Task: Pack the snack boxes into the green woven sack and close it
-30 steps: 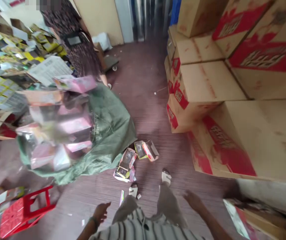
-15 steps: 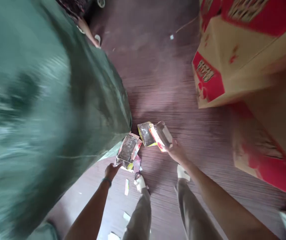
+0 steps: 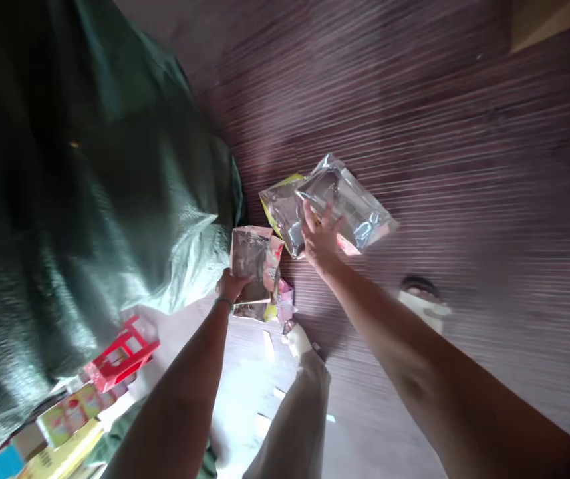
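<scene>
Ribbed floor [image 3: 439,133], hands [image 3: 320,241] apparently gripping shiny packets [image 3: 349,199], green sack [image 3: 90,199] beside

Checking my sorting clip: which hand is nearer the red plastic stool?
Left. The left hand grips a pack up and right of the red plastic stool; the right hand is farther right, on silvery packets.

The floor [image 3: 464,133] is dark reddish-brown with fine ribbed lines. A large green sack [image 3: 90,199] rests on it at the left, taking up much of that side. Just beside the sack's lower edge lie small packets [image 3: 279,307], pink and yellow, in a loose heap. A red stool [image 3: 120,352] stands near the sack's bottom corner, with colourful boxes [image 3: 65,416] beside it. Scraps of paper [image 3: 269,346] lie on the paler patch of floor nearby. A corner of cardboard [image 3: 539,23] sits at the top right.
</scene>
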Action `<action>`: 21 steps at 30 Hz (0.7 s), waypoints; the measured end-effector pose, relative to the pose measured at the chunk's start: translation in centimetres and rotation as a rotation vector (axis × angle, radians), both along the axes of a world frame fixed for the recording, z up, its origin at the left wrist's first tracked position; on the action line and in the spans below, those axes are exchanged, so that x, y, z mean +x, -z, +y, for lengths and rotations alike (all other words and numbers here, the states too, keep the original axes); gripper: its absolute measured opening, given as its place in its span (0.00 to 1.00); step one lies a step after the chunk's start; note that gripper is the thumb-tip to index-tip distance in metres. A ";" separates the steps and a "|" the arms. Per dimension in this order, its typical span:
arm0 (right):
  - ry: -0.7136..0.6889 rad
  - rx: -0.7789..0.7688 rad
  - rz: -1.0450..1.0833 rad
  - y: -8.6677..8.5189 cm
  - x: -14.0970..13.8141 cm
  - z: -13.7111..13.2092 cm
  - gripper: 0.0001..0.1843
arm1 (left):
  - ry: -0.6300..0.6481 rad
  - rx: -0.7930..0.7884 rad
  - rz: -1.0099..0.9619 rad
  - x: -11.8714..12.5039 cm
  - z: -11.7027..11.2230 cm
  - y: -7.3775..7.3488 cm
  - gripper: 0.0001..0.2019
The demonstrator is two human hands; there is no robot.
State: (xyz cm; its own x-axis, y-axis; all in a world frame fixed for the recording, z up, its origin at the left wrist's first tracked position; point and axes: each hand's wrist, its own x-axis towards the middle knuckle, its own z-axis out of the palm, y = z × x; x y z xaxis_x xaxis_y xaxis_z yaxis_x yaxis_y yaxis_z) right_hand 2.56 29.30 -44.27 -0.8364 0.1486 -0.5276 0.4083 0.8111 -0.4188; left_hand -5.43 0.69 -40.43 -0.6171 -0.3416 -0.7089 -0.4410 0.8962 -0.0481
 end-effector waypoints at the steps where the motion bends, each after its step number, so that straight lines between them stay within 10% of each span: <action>1: -0.017 -0.003 -0.015 0.4 0.0 0.2 0.27 | -0.044 0.021 0.002 0.2 -0.4 -0.3 0.37; 5: -0.099 -0.092 0.058 1.0 0.7 2.1 0.29 | -0.245 0.159 -0.020 2.7 -3.1 -4.2 0.25; 10: 0.105 -0.102 0.147 1.1 -0.1 5.8 0.58 | -0.728 0.376 -0.095 7.0 -7.4 -8.3 0.20; 15: 0.466 -0.040 0.083 1.6 -3.8 9.1 0.71 | -0.788 0.472 -0.135 9.1 -6.7 -2.8 0.27; 21: 0.209 -0.098 -0.047 2.0 -4.4 8.3 0.73 | -0.772 0.416 -0.145 11.0 -4.8 2.2 0.34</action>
State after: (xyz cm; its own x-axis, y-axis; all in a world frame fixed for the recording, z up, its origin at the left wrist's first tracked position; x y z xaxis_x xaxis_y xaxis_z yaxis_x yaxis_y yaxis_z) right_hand -1.88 37.55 -46.27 -0.7672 0.2620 -0.5854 0.5838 0.6632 -0.4682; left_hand 5.55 -4.07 -42.59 -0.2157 -0.3228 -0.9216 -0.9444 0.3087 0.1129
